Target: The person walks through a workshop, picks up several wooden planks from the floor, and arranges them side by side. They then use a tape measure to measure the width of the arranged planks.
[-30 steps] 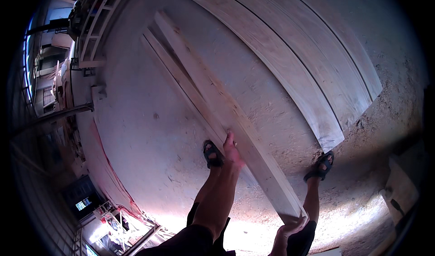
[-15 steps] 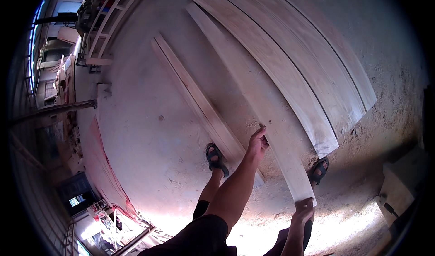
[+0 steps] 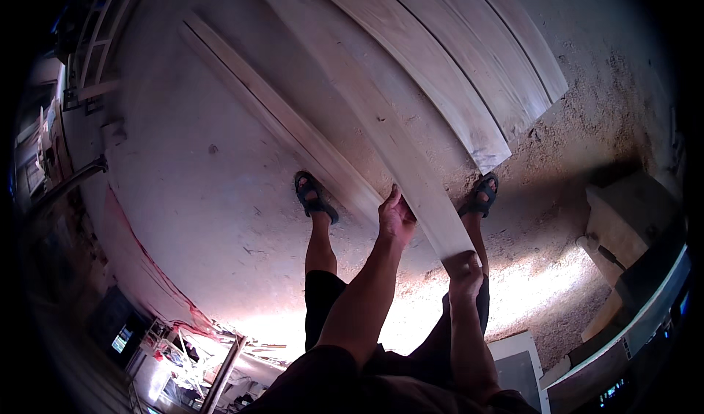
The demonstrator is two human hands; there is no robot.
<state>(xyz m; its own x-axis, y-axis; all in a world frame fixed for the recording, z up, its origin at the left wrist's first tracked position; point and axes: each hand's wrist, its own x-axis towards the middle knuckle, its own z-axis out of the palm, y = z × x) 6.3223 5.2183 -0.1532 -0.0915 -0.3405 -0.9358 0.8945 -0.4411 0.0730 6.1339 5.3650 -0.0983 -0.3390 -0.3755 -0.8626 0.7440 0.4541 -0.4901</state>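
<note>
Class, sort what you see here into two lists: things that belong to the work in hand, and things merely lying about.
In use: long plank, held at its near end by left hand and right hand.

Lying about: narrow board on the floor, stacked planks, sawdust, block.

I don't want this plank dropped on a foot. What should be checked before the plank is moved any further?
1. Left hand grips the side edge of the lifted plank: ok.
2. Right hand holds the near end: ok.
3. Feet out from under the plank: not ok, right sandal sits beside it.
4. Far end free: cannot tell, out of view.
5. Stacked planks alongside, apart from it: ok.
</note>
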